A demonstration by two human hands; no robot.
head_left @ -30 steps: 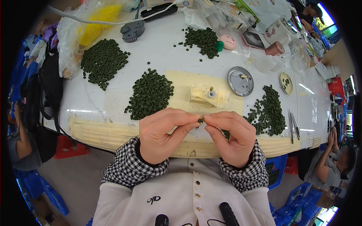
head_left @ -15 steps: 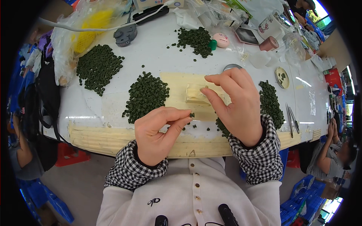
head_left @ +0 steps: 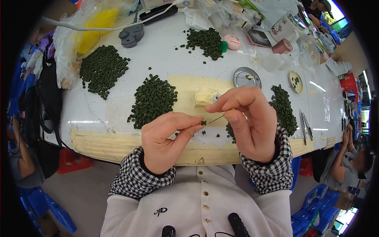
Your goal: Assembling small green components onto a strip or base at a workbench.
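Between thumb and forefinger, my left hand (head_left: 167, 138) pinches a small dark green spool-shaped part (head_left: 203, 123). Just right of it, my right hand (head_left: 252, 122) grips a thin metal needle (head_left: 216, 119), whose tip points down and left toward the part, a small gap apart. Behind the fingers sits a small block wrapped in cream tape (head_left: 204, 97), partly covered by my right hand. A heap of the same green parts (head_left: 154, 100) lies left of the block, and another heap (head_left: 282, 110) lies beyond my right hand.
Farther off are two more heaps of green parts (head_left: 103, 71) (head_left: 203, 42). A round metal dish (head_left: 247, 77) and a cream lid (head_left: 295, 81) stand at the right, with tweezers (head_left: 304, 126) near the edge. A white cable (head_left: 98, 31) crosses the far left.
My right hand has come down from the taped block, bringing the needle toward the green part and uncovering the metal dish. My left hand has barely moved.
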